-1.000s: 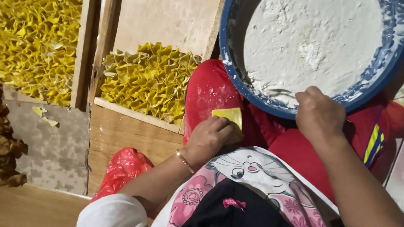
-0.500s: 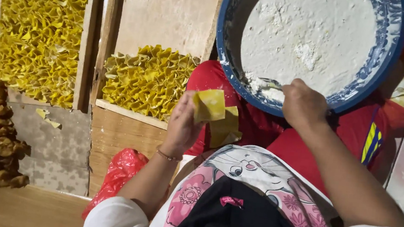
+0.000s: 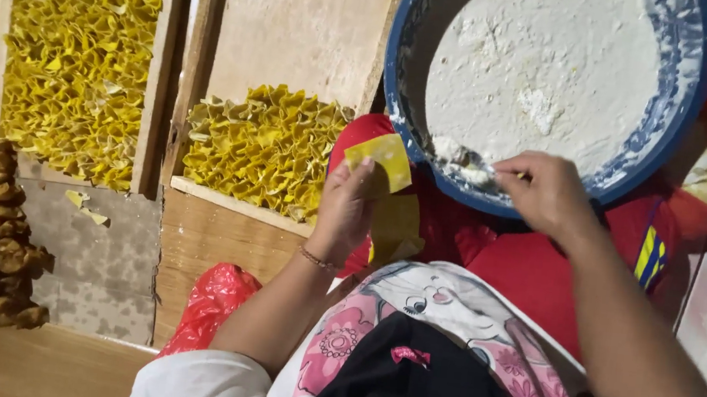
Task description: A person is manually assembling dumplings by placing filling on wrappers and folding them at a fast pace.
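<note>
Scooping now: right hand (image 3: 551, 193) has dropped to lower rim of bowl (image 3: 676, 127), fingers clenched on small tool, mostly hidden, tip in white filling (image 3: 551, 70). Left hand (image 3: 343, 211) has lifted off lap since a second ago, fingers grasping yellow wrapper (image 3: 382, 159), held up flat at frame centre, just left of bowl. More wrappers (image 3: 394, 227) beneath on lap. Folded pieces fill tray (image 3: 267, 150) centre-left. Read: wrapper presented, filling being loaded.
</note>
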